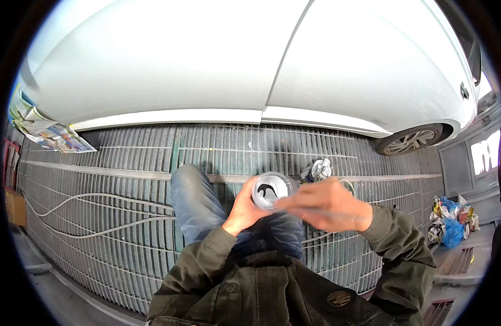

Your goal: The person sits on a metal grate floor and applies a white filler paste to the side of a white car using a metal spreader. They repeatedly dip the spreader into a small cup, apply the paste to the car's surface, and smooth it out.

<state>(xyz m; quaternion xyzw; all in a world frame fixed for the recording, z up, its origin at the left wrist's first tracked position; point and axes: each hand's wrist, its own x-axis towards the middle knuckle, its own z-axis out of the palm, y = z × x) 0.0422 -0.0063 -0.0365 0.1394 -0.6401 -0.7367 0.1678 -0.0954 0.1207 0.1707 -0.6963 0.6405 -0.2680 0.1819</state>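
Observation:
Above my lap, my left hand [244,206] is wrapped around a clear plastic cup [261,202]. Inside the cup is whitish-grey material with a black curved mark or shape. At the cup's right rim, my right hand [329,204] is closed and smeared by motion. A pale, see-through streak crosses its fingers, and what they hold is too blurred to name. Beyond that hand lies a crumpled silvery wad [319,170]. A round rim [348,186], partly hidden by the right hand, shows beside it.
A white car [179,65] stands close in front, its wheel [411,140] at the right. Slatted metal grating [120,179] makes up the floor. A grey hose [101,195] loops at the left, near printed paper sheets [54,136] and a cardboard box [15,208]. Crumpled waste [452,223] lies far right.

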